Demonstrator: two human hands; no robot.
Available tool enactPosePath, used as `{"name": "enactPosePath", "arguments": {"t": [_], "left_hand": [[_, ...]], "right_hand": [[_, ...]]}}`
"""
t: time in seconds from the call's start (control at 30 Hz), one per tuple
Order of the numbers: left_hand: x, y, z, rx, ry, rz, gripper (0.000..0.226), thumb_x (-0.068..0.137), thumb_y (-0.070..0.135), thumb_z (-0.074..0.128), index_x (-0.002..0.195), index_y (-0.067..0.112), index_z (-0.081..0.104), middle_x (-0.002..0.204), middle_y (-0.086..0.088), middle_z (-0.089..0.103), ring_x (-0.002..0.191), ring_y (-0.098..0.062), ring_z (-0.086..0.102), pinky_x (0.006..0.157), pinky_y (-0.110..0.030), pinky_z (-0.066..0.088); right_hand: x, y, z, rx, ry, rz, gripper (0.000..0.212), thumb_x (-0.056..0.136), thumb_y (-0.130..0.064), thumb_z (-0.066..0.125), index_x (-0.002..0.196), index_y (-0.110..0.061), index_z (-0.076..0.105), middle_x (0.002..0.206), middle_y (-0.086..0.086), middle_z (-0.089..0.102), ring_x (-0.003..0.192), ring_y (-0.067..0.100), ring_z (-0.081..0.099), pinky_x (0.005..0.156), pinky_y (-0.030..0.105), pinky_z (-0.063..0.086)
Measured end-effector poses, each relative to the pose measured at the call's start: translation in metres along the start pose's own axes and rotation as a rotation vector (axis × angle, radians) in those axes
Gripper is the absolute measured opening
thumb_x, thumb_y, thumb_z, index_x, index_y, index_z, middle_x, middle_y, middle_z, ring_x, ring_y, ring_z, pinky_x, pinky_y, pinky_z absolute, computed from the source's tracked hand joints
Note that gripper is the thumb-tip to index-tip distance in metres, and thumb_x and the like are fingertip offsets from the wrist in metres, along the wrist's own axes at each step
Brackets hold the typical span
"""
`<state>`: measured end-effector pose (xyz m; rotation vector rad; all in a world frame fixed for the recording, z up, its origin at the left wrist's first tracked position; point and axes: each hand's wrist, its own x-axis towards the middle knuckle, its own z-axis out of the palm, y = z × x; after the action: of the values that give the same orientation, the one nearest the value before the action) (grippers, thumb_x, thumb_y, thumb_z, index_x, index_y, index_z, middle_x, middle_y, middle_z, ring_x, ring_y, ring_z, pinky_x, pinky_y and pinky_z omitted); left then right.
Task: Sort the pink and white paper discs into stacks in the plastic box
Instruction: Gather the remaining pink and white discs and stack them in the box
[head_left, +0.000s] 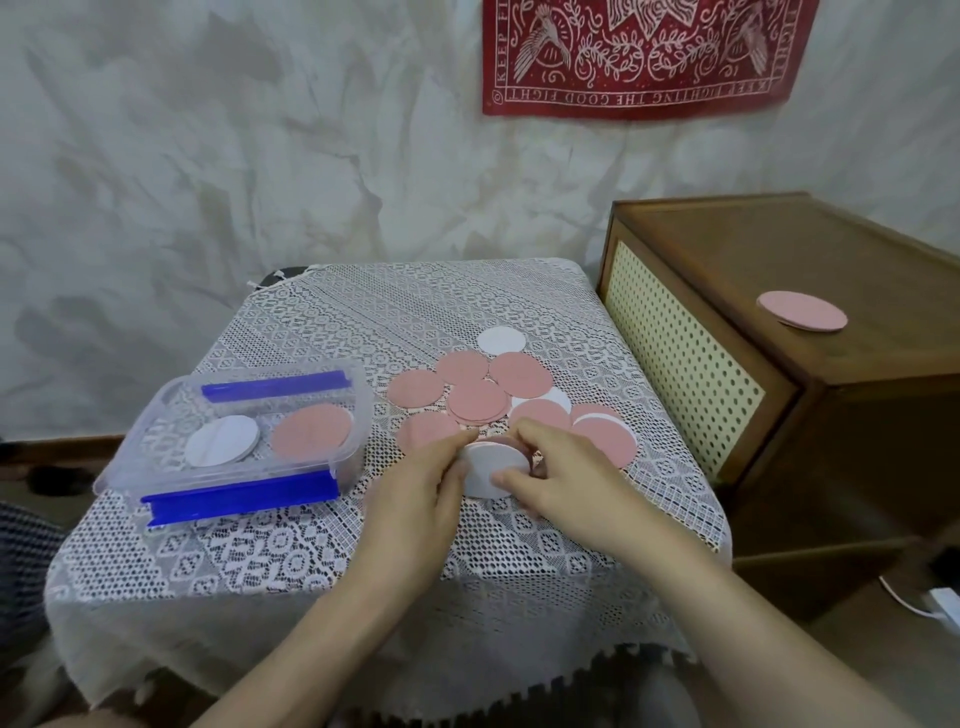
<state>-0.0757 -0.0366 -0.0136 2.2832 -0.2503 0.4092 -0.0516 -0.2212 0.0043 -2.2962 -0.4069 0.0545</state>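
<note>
A clear plastic box with blue clasps sits at the table's left. Inside it lie a white disc stack and a pink disc stack. Several loose pink discs and a white disc are scattered over the middle of the lace cloth. My left hand and my right hand together hold a small white-faced stack of discs just in front of the scatter, fingers curled round its edges.
A wooden cabinet with a perforated cream front stands right of the table, with pink discs on its top. A red printed cloth hangs on the wall. The lace cloth drapes over the table's front edge.
</note>
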Motion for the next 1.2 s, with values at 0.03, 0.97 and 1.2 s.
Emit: {"name": "enactPosePath", "arguments": {"t": [0.03, 0.97, 1.2], "left_hand": [[0.000, 0.002, 0.001, 0.011, 0.001, 0.016, 0.038, 0.098, 0.017, 0.051, 0.132, 0.030, 0.061, 0.117, 0.012, 0.070, 0.102, -0.003, 0.062, 0.085, -0.024, 0.048], [-0.004, 0.021, 0.001, 0.073, -0.079, -0.048, 0.046, 0.098, 0.010, 0.049, 0.140, 0.026, 0.051, 0.084, 0.003, 0.063, 0.082, -0.017, 0.063, 0.062, 0.000, 0.034], [0.002, 0.001, -0.016, -0.131, -0.136, -0.178, 0.041, 0.090, 0.014, 0.049, 0.123, 0.036, 0.058, 0.099, 0.010, 0.071, 0.090, -0.008, 0.065, 0.074, -0.034, 0.053]], "right_hand": [[0.000, -0.001, -0.001, -0.033, 0.016, -0.018, 0.011, 0.089, -0.034, 0.065, 0.093, -0.031, 0.055, 0.080, -0.009, 0.063, 0.076, 0.018, 0.063, 0.073, 0.038, 0.053], [-0.006, -0.016, 0.009, -0.244, 0.164, -0.123, 0.012, 0.100, -0.021, 0.049, 0.096, -0.031, 0.056, 0.089, -0.011, 0.057, 0.082, 0.015, 0.054, 0.068, 0.037, 0.040], [0.003, -0.020, 0.001, -0.137, 0.121, -0.049, 0.018, 0.095, -0.030, 0.059, 0.108, -0.035, 0.070, 0.088, -0.015, 0.068, 0.080, 0.003, 0.061, 0.076, 0.033, 0.050]]}}
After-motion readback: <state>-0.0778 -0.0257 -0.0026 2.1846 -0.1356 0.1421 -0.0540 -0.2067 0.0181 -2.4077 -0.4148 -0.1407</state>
